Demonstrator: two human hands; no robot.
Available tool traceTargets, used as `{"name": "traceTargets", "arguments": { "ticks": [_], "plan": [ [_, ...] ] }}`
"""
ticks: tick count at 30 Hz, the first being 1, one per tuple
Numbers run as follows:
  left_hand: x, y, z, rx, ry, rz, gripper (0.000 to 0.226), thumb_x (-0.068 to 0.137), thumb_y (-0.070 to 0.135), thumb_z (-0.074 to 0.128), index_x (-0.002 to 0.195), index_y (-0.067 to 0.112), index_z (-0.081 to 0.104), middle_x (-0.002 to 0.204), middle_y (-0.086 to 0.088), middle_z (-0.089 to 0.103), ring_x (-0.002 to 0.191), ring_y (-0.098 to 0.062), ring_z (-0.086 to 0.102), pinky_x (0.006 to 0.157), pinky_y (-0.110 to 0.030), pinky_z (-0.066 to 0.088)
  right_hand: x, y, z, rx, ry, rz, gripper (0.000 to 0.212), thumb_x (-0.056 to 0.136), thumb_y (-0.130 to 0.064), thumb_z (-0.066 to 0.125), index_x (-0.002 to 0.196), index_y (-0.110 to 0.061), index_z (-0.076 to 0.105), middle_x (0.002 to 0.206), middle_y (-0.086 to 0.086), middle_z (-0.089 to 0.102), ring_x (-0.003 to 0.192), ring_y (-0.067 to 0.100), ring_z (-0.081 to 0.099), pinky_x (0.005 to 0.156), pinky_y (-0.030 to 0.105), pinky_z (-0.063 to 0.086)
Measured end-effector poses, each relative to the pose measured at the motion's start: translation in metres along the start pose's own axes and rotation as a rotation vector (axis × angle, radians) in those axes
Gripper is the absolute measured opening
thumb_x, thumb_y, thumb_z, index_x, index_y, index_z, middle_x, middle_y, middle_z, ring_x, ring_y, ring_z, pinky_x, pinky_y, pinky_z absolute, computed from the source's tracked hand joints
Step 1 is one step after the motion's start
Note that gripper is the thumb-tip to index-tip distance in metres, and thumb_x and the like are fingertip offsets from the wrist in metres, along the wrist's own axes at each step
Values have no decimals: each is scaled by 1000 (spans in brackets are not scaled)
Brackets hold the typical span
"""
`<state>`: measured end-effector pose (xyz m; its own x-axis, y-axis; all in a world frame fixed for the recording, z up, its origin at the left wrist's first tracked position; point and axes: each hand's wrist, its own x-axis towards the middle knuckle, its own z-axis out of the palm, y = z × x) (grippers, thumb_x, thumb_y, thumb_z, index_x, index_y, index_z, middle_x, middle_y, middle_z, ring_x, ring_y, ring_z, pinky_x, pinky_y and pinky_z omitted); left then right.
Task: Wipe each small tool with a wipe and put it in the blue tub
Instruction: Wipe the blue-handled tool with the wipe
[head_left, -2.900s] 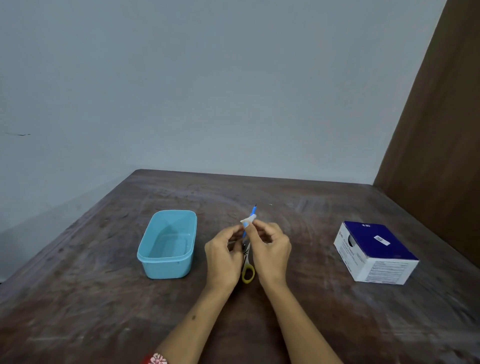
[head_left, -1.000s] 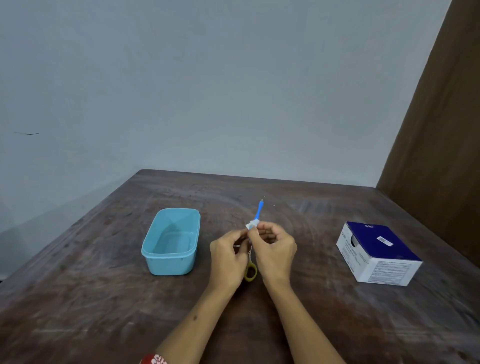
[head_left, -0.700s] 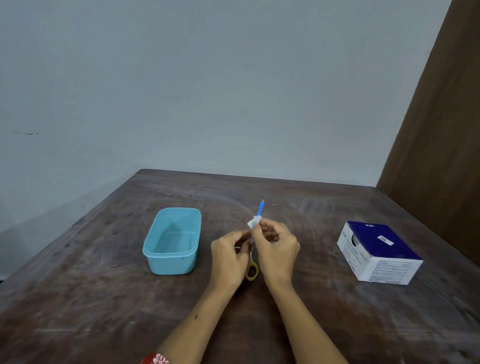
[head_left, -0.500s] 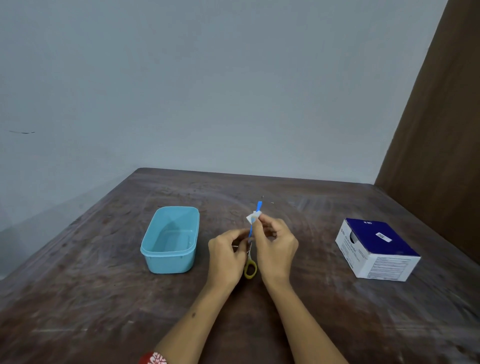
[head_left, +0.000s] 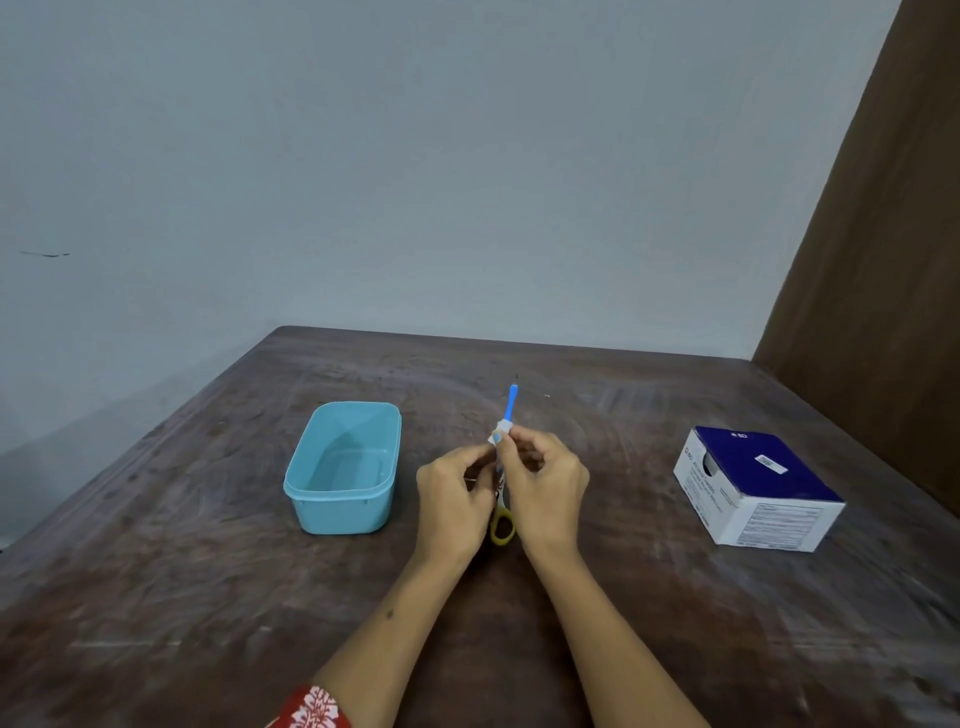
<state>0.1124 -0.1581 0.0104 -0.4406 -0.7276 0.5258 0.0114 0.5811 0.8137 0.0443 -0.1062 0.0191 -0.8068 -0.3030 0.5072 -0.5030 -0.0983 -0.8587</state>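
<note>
Above the desk (head_left: 208, 597), the left hand (head_left: 453, 499) grips a blue tool's (head_left: 511, 404) lower end while the right hand (head_left: 545, 486) pinches a wipe (head_left: 500, 432) around its shaft. Scissors (head_left: 502, 526), seemingly, lie beneath. The tub (head_left: 343, 467) sits left.

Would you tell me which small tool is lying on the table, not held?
The yellow-handled scissors, on the table between the wrists; the blue tool is held up.

Wipe (head_left: 500, 432) in right hand (head_left: 545, 486) now lower on blue tool (head_left: 511, 404), more shaft exposed.
</note>
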Motion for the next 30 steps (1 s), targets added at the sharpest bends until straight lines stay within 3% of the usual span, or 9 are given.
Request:
{"name": "traceTargets", "arguments": {
  "ticks": [6, 10, 15, 20, 24, 28, 30],
  "plan": [
    [-1, 2, 0, 4, -47, -3, 25, 80, -2, 62, 97, 13, 74, 86, 3, 75, 79, -2, 68, 75, -26, 56, 0, -3, -2, 30, 61, -33, 11, 81, -12, 70, 88, -20, 74, 76, -12, 64, 67, 3, 64, 63, 16, 51],
    [-1, 3, -2, -1, -30, -19, 27, 79, -3, 61, 94, 15, 74, 78, 3, 74, 72, -3, 68, 69, -24, 55, -2, -2, 0, 16, 7, 61, 5, 78, -18, 73, 81, -21, 73, 75, -5, 70, 67, 3, 65, 66, 20, 52],
    [-2, 0, 0, 13, -51, -22, 23, 79, -2, 63, 94, 11, 74, 82, 2, 74, 74, -3, 68, 69, -19, 54, -1, -5, -4, 48, 85, -5, 13, 80, -13, 71, 82, -25, 73, 75, -10, 66, 67, 4, 64, 64, 17, 51],
    [0, 1, -2, 33, -27, -15, 26, 79, -3, 62, 94, 13, 74, 80, 2, 74, 72, -3, 67, 70, -20, 54, -2, -4, -2, 34, -13, 75, 9, 78, -16, 72, 81, -25, 72, 78, -4, 71, 67, 2, 65, 64, 14, 51],
    [-1, 1, 1, 51, -70, -20, 24, 78, -2, 65, 97, 10, 73, 86, -1, 74, 74, -3, 67, 71, -15, 53, 1, -7, -6, 78, 112, -7, 15, 82, -12, 68, 82, -26, 72, 76, -8, 67, 68, 5, 64, 62, 13, 48],
    [-1, 0, 0, 75, -42, -1, 25, 78, -2, 63, 96, 11, 74, 86, -1, 75, 78, -6, 68, 73, -24, 55, -1, -6, -4, 89, 26, 89, 19, 82, -19, 70, 73, -35, 67, 74, -5, 71, 65, 5, 66, 65, 22, 54],
    [0, 0, -1, 78, -40, -7, 26, 78, -2, 62, 97, 10, 74, 87, -1, 75, 78, -7, 68, 74, -24, 54, -1, -8, -4, 87, 38, 73, 18, 82, -19, 70, 73, -35, 68, 73, -5, 70, 65, 3, 66, 65, 21, 53]
  ]
}}
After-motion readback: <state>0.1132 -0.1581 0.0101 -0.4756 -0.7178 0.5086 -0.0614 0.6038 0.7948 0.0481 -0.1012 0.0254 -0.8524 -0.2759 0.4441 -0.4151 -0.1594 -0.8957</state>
